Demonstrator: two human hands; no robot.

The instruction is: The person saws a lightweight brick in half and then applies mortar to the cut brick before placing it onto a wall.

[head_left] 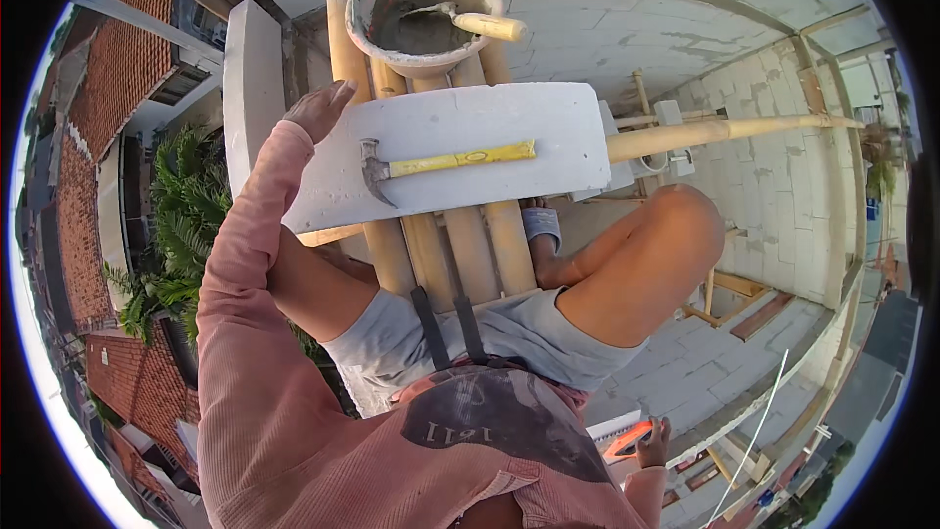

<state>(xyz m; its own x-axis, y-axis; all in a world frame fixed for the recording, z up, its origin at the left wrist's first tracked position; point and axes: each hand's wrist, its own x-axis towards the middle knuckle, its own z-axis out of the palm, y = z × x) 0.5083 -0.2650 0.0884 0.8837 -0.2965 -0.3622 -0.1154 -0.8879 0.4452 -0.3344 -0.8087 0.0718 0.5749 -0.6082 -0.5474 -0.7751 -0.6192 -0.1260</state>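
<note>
A pale block (543,118) is laid crosswise on bamboo poles (474,247), and a hammer (460,159) is rested on its top. The block's far left corner appears to be touched by the left hand (320,112), whose fingers are extended and curled round nothing; whether weight is being pressed down cannot be told. Low on the right side, well apart from the block, an orange-handled tool (623,442) is gripped by the right hand (653,441); it may be a saw, though its working end is not clearly shown. Just beyond the block, a trowel (490,26) is rested in a bucket (358,12) of grey mortar (416,31). The step in hand is judged to be the readying of the block. For the tool to be applied, the hammer would first need to be cleared and the block held steady.
</note>
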